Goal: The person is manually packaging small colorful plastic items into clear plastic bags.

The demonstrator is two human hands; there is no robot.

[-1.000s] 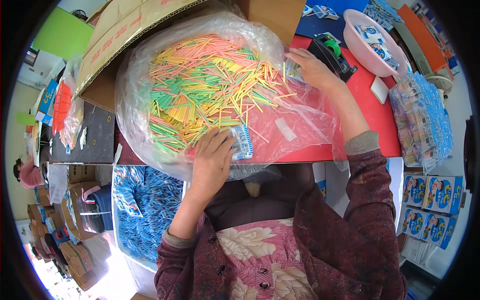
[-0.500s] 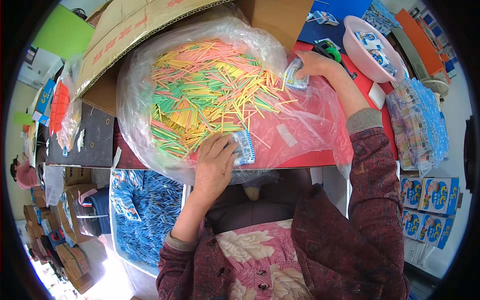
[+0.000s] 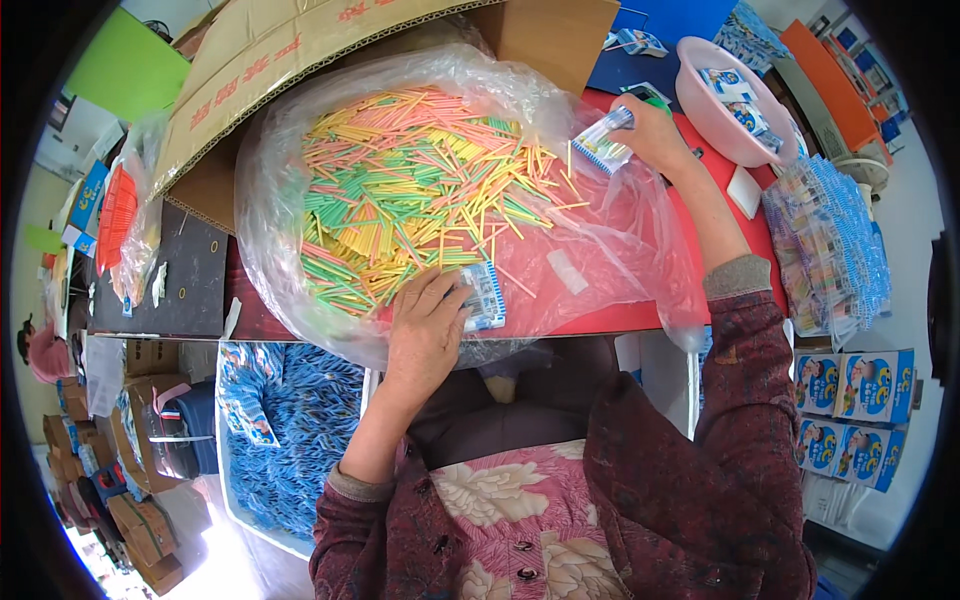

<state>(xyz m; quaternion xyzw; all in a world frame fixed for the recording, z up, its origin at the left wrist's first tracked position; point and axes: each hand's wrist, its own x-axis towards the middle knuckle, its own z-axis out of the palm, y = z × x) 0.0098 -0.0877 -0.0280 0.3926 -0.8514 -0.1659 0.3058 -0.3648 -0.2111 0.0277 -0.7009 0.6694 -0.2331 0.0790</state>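
On the red bench (image 3: 620, 318) lies a wide clear plastic bag (image 3: 300, 130) spread open, heaped with thin sticks (image 3: 400, 200) in pink, green, yellow and orange. At the near edge of the heap the left hand (image 3: 425, 335) rests palm down, its fingers curled around a small blue-and-white packet (image 3: 487, 295) that pokes out to the right of the fingertips and lies against the bag. Farther off, at the heap's far right edge, the right hand (image 3: 655, 135) is raised slightly and pinches a second packet (image 3: 603, 142), blue and white too, tilted with one end up, between thumb and fingers. Just beyond that hand stands a pink bowl (image 3: 700, 105) holding more packets. Behind the bag an open cardboard box (image 3: 300, 50) leans over the bench. To the right a stack of blue packets (image 3: 830, 250) sits at the bench's end, with printed cartons (image 3: 850, 385) below it. Below the bench on the left a bin of blue packets (image 3: 300, 420) shows.
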